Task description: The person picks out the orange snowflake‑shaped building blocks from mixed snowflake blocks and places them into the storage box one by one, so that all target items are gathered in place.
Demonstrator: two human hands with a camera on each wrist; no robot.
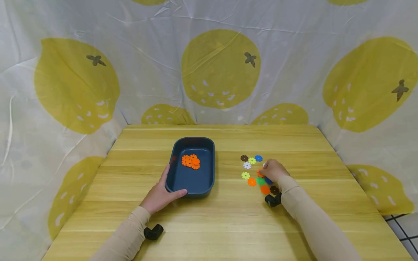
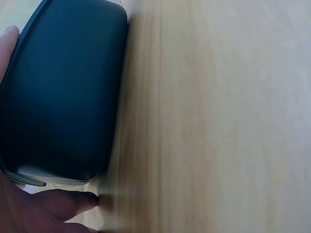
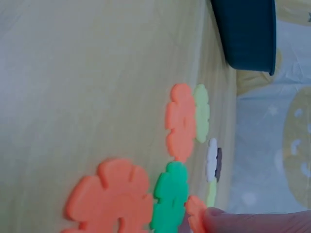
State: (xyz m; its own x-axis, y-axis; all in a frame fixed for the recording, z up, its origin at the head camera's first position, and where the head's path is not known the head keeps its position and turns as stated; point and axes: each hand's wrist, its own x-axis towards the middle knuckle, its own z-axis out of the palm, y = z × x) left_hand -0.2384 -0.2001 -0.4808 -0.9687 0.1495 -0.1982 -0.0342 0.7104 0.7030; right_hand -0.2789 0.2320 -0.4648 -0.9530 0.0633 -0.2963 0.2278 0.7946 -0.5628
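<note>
My left hand (image 1: 160, 195) holds a dark blue-grey plastic bin (image 1: 212, 170) at its near left corner. The thumb lies along the near rim and the fingers rest against the left wall. Orange flower-shaped discs (image 1: 191, 161) lie in a cluster inside the bin. On the right, my right hand (image 1: 275, 170) pinches an orange disc (image 3: 195, 213) among the loose pieces. Beside it are a green disc (image 1: 260, 181), a blue disc (image 1: 268, 180) partly hidden by the hand, and two more orange discs, one a bright orange disc (image 1: 251, 182).
Brown (image 1: 244, 158), yellow-green (image 1: 245, 175), white (image 1: 247, 165) and blue (image 1: 258, 158) discs lie around the right-hand group. A dark brown disc (image 1: 274, 190) is near the right wrist. Lemon-printed cloth (image 1: 222, 69) hangs behind the wooden table (image 1: 209, 224).
</note>
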